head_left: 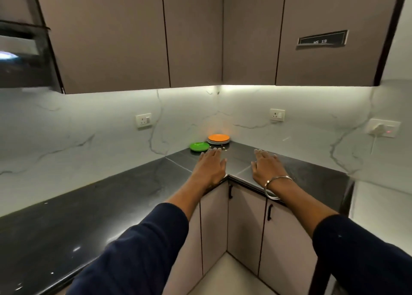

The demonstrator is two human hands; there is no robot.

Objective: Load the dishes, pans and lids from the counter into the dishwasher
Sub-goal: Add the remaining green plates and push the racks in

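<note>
Both hands, left (210, 167) and right (266, 169), lie flat, empty; reach past them, lifting green plate (199, 146) by its rim.

My feed is dim overall; the main light is a strip under the upper cabinets (138, 34), washing the marble backsplash (89, 125) bright white and nearly blowing out the corner. The dark countertop (93, 201) shows soft reflections and small specular glints. An orange glow blooms above the orange plate (218, 138). Straight lines bow at the edges, and the appliance (20, 56) at upper left is smeared.
</note>
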